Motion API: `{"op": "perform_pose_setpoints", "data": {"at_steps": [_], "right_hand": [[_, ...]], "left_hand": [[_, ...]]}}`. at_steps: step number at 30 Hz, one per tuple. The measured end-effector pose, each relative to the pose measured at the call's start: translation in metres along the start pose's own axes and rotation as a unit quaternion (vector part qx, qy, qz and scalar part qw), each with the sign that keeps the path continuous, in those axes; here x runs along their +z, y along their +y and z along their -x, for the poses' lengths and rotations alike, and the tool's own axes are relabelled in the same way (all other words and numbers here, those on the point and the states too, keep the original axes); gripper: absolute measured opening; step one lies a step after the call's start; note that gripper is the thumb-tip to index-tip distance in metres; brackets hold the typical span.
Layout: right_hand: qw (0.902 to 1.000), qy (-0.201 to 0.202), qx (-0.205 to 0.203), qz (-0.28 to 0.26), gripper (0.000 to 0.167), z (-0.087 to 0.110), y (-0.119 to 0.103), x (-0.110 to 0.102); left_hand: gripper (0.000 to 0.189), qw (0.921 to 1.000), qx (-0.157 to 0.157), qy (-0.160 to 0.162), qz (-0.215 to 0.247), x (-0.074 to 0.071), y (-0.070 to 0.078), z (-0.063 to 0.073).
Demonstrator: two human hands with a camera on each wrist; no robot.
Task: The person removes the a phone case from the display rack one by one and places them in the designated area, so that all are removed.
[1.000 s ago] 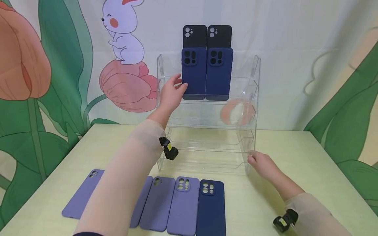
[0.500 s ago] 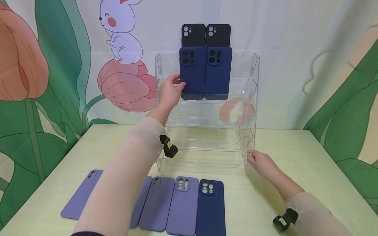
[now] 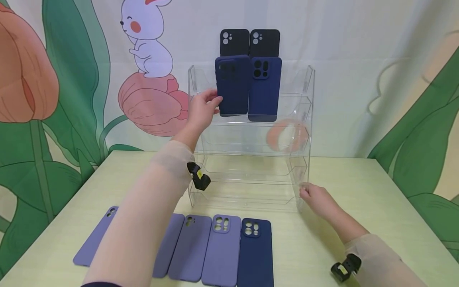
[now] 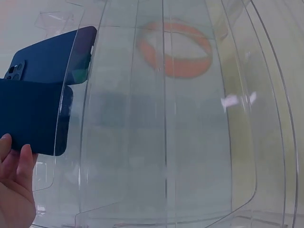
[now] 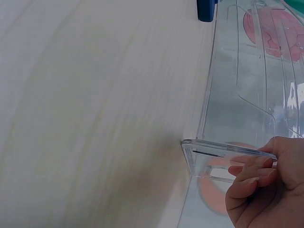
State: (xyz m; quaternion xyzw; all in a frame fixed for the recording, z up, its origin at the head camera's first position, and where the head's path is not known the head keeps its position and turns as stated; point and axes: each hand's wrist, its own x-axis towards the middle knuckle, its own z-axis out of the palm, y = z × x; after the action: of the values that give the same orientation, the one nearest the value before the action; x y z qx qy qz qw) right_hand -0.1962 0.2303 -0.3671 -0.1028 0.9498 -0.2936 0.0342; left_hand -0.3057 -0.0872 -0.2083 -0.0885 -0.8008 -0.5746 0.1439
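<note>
My left hand (image 3: 205, 111) pinches the left edge of a navy phone case (image 3: 232, 89), fingers behind it and thumb in front. The case leans slightly left, its bottom close to the tier's front lip on a clear acrylic rack (image 3: 256, 153). Beside it a second navy phone case (image 3: 265, 89) stands on the same tier. Two black phone cases (image 3: 234, 42) rise behind them on the top tier. In the left wrist view the held case overlaps its neighbour. Low on the rack's right side, my right hand (image 5: 259, 185) grips the clear side panel's edge.
In front of the rack, several purple phone cases (image 3: 190, 249) and one navy phone case (image 3: 256, 253) lie in a row on the pale table (image 3: 301, 255). Another purple case (image 3: 95, 239) lies farther left, partly behind the left sleeve. A printed curtain (image 3: 344, 79) hangs behind.
The left navy case has risen a little and tilted, its top coming toward the left. My left hand moved slightly left and down with it. The right hand has stayed put.
</note>
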Motion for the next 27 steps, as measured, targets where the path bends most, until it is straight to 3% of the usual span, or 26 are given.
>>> {"op": "perform_pose_setpoints", "data": {"at_steps": [5,12,27], "right_hand": [[1.0,0.003,-0.002,0.003,0.044,0.0,0.001,0.001],[1.0,0.001,-0.005,0.001,0.045,0.0,0.0,0.001],[1.0,-0.005,0.004,0.0,0.046,0.0,-0.001,0.0]], "left_hand": [[0.03,0.9984,0.031,0.012,0.046,-0.002,0.002,0.001],[0.028,0.9957,0.028,0.015,0.087,-0.005,0.005,0.006],[0.034,0.9895,-0.023,-0.028,0.14,-0.004,0.002,0.039]]}}
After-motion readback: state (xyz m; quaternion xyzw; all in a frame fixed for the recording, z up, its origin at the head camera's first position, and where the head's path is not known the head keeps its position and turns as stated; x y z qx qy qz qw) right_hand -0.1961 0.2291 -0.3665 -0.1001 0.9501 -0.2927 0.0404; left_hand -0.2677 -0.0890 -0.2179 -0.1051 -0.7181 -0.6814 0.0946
